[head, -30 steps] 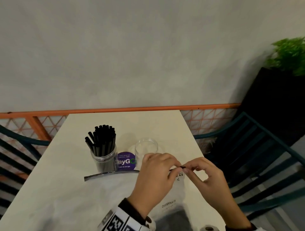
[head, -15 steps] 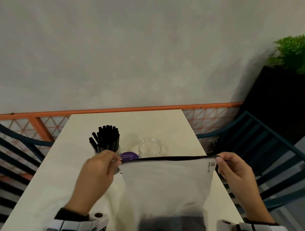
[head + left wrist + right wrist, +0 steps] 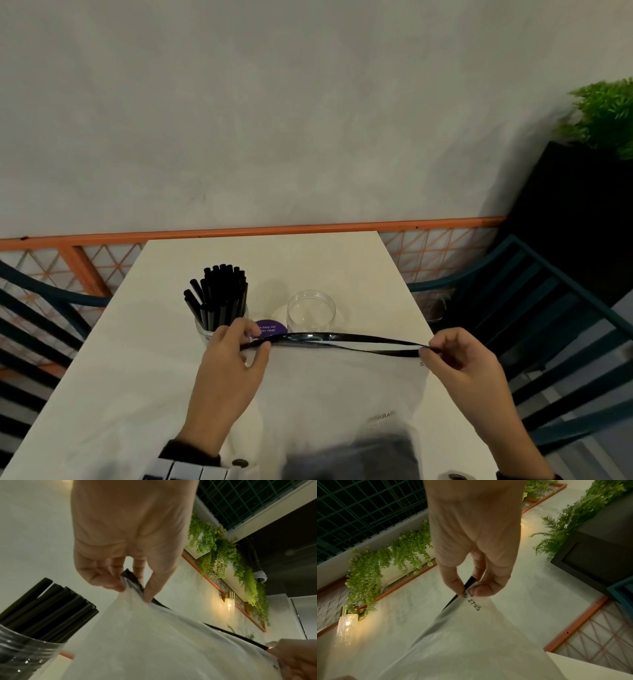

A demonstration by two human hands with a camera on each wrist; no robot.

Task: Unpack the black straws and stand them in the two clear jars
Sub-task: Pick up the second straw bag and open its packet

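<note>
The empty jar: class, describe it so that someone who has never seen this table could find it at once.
Start at the white table against the grey wall. Two clear jars stand side by side near its middle, a purple round sticker between them. The empty jar is the right one, just beyond the bag's black strip; its neighbour is crammed with black straws.

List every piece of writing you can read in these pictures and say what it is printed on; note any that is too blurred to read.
"keep our ... clean": white words on the purple sticker on the table, first word cut off.
"27" then unclear digits: black print on the plastic bag by the right hand.
Grey print on the bag's front in the head view: mirrored, too blurred.
</note>
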